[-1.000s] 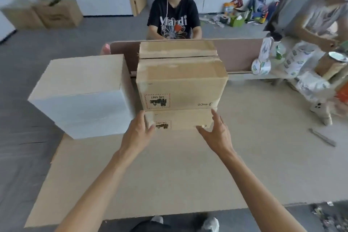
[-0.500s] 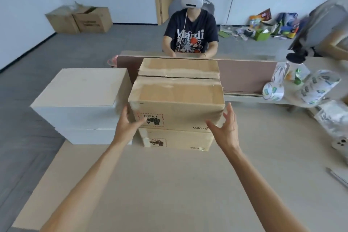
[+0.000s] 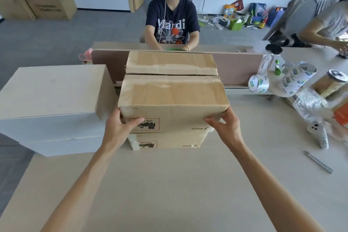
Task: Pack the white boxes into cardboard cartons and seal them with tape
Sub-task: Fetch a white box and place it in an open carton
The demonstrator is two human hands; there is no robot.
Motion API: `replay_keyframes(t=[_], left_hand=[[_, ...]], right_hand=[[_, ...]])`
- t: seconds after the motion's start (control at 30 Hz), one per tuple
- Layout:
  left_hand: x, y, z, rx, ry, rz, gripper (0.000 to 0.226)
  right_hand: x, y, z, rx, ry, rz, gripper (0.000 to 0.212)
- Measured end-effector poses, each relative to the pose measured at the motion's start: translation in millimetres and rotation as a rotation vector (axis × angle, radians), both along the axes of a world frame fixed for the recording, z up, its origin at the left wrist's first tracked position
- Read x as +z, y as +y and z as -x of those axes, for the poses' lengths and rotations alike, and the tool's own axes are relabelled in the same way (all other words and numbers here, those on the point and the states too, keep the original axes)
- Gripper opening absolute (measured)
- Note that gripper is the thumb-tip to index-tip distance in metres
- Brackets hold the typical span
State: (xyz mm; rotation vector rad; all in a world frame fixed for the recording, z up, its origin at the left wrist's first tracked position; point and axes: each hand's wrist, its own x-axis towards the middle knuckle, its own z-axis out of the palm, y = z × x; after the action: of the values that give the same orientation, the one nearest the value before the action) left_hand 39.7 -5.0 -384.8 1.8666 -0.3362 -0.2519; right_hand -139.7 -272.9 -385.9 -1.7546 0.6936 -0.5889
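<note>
Beige tabletop [image 3: 169,184]: left hand [image 3: 116,128] and right hand [image 3: 227,128] each grip a near corner of the taped top carton [image 3: 173,100], which is stacked on the lower carton [image 3: 169,140]; white boxes [image 3: 52,103] just beside.

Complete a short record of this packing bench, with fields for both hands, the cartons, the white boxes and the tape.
left hand: grips the near left corner of the top carton, thumb on the front face
right hand: grips the near right corner of the same carton
top carton: flaps closed, stacked over the lower carton
rear carton: behind the stack, flaps closed
white boxes: stacked to the left of the cartons
tape roll: far right, apart from the cartons
</note>
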Motion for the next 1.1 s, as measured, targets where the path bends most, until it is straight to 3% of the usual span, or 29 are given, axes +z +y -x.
replay_keyframes(t=[0.33, 0.67, 0.97, 1.1], left_hand=[[25, -68, 83, -0.024, -0.086, 0.033, 0.045], [11, -203, 276, -0.035, -0.026, 0.048, 0.037], [-50, -222, 369, -0.026, 0.163, -0.144, 0.05], [-70, -208, 383, -0.018, 0.236, -0.264, 0.043]], right_hand=[[11, -65, 88, -0.059, -0.119, 0.015, 0.051], [-20, -191, 280, -0.087, -0.131, -0.035, 0.047], [-80, -225, 364, 0.011, 0.099, -0.085, 0.055], [-103, -212, 372, 0.09, 0.202, -0.126, 0.056]])
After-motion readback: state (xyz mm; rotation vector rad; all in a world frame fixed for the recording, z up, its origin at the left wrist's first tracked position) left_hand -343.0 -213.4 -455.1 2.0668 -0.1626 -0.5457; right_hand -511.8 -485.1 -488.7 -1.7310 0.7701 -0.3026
